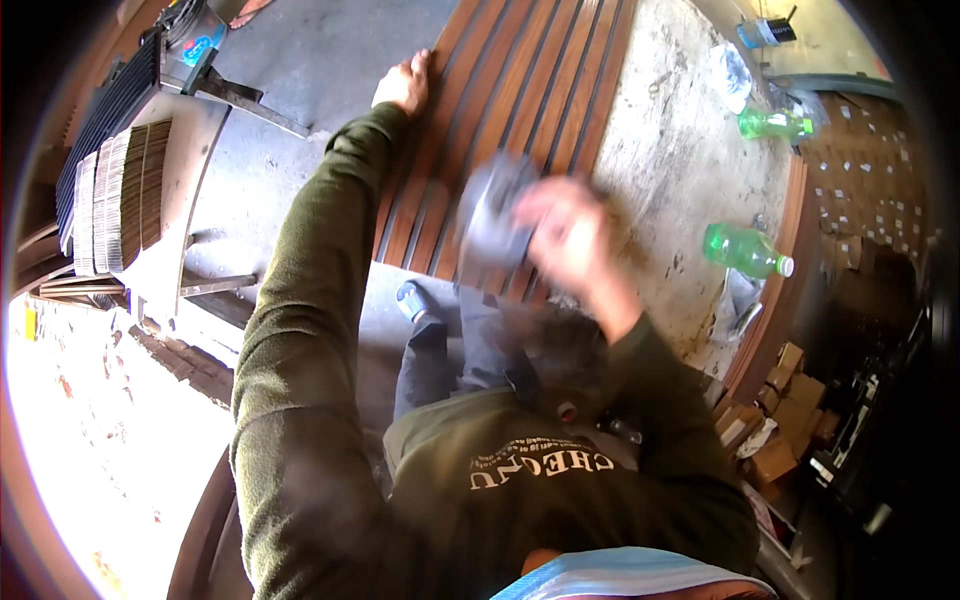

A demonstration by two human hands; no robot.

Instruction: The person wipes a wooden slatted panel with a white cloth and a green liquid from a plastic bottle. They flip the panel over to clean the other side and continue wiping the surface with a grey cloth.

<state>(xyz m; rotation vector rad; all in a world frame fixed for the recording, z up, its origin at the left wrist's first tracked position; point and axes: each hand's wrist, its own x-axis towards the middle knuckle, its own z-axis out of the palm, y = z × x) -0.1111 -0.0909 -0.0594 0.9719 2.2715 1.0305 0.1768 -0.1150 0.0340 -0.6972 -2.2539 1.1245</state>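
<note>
A brown slatted wooden panel with dark gaps between its strips lies in front of me. My left hand grips its left edge near the far side, arm stretched out. Over the panel's near end, my right hand is smeared by motion. Against its fingers is a grey, cloth-like bundle, also blurred, lying over the slats and covering part of them. How the right fingers close around it is hard to see.
Right of the panel is a pale, stained work surface with two green plastic bottles, one a green bottle lying nearer me. Stacked slats stand at the left. Cardboard boxes sit at the lower right.
</note>
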